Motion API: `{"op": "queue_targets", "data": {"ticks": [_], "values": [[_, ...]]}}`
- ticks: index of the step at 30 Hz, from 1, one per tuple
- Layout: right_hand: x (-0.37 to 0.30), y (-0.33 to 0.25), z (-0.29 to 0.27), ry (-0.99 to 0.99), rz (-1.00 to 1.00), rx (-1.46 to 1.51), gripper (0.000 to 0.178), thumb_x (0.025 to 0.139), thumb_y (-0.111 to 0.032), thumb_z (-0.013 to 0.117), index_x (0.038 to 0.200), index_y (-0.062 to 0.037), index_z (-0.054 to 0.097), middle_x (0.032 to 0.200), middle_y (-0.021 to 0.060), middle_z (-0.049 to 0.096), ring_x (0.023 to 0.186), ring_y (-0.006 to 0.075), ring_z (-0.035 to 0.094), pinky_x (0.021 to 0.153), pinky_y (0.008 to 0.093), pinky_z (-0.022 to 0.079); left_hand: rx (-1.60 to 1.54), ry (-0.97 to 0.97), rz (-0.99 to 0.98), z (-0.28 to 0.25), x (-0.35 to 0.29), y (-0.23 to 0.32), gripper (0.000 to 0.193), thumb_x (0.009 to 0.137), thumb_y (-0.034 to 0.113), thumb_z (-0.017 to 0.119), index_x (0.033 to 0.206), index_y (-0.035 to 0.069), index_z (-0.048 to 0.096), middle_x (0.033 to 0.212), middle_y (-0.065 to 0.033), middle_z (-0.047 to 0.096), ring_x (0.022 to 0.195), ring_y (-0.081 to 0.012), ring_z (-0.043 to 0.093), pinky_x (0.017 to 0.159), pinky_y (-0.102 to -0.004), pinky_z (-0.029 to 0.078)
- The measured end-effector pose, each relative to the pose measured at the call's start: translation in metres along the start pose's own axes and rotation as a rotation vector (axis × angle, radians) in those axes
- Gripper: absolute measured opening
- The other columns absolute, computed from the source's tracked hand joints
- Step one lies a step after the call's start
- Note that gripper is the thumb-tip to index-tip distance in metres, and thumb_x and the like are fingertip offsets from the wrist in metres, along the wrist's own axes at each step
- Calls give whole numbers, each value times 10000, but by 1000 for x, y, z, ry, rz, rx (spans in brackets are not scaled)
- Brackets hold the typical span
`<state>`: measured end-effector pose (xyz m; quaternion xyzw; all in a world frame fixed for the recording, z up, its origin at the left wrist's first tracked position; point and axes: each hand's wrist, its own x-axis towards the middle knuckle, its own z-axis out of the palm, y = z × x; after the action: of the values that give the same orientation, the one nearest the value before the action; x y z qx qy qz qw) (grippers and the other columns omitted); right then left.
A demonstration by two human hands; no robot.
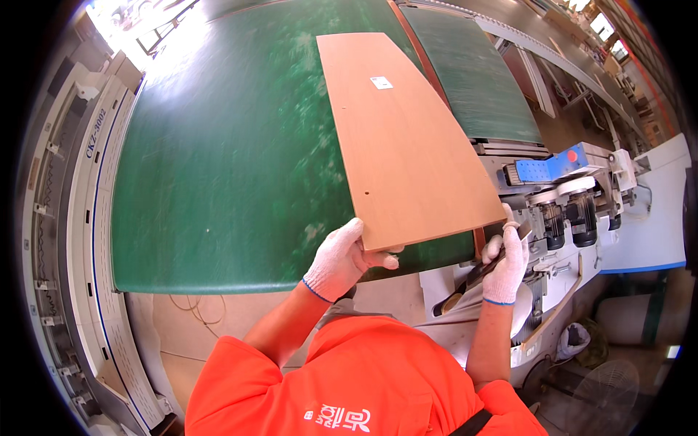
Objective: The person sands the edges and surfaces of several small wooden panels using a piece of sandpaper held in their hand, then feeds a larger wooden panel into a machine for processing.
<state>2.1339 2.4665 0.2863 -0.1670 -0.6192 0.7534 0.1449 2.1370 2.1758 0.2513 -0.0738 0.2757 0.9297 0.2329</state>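
A long light-brown wooden panel [407, 145] with a curved right edge, a white label [381, 83] and small holes lies over the green conveyor belt, its near end toward me. My left hand [340, 258], in a white glove with a blue cuff, grips the near left corner, thumb on top and fingers underneath. In a matching glove, my right hand [507, 265] is closed around a long, flat, dark file-like tool [476, 275] at the near right corner. The tool slants down to the left toward a brownish end. Whether the right fingers also press the panel, I cannot tell.
The green belt [218, 167] spreads left and ahead, with a second belt [472, 73] at the far right. A machine unit with black motors [582, 214] and a blue cover stands at the right. A long machine housing [91, 196] borders the left. A fan [607, 396] stands lower right.
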Motion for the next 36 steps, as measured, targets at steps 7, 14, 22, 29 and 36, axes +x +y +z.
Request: {"op": "queue_targets", "data": {"ticks": [7, 14, 22, 29, 36], "values": [[18, 5, -7, -143, 221, -91, 126, 941, -97, 704, 1033, -24, 661, 1063, 121, 749, 519, 44, 501, 451, 213, 385, 47, 263, 110, -105, 13, 12, 272, 1018, 99, 523, 1145, -116, 630, 1007, -163, 697, 801, -239, 649, 750, -354, 548], [47, -55, -59, -249, 297, -475, 268, 834, -194, 829, 992, -33, 685, 732, -23, 624, 537, 32, 480, 481, 199, 335, -146, 188, 716, -143, -5, 94, 133, 1042, 161, 573, 979, 44, 564, 831, -15, 528, 726, -160, 503, 799, -332, 492], [81, 3, -130, -354, 130, -1352, 527, 737, -419, 806, 1028, 12, 722, 1046, 250, 739, 1024, 391, 718, 930, 458, 552, -29, 314, 179, -137, 87, 39, 141, 1027, 92, 529, 887, 101, 538, 859, -25, 523, 772, -195, 509, 713, -355, 442], [53, 9, -142, -528, 289, -1473, 574, 737, -453, 800, 1087, -5, 728, 1064, 265, 735, 1047, 438, 697, 936, 484, 548, 72, 272, 256, -124, 142, -30, 314, 1028, 71, 571, 1312, -61, 594, 1177, -213, 697, 1036, -344, 727, 948, -430, 596], [53, 2, -131, -490, 282, -1530, 594, 723, -412, 819, 1124, 16, 722, 1103, 273, 726, 1063, 430, 695, 945, 473, 547, 606, 228, 423, -127, 180, -10, 341, 1014, 90, 612, 1312, -77, 596, 1177, -212, 712, 1024, -302, 745, 962, -393, 582]]}}
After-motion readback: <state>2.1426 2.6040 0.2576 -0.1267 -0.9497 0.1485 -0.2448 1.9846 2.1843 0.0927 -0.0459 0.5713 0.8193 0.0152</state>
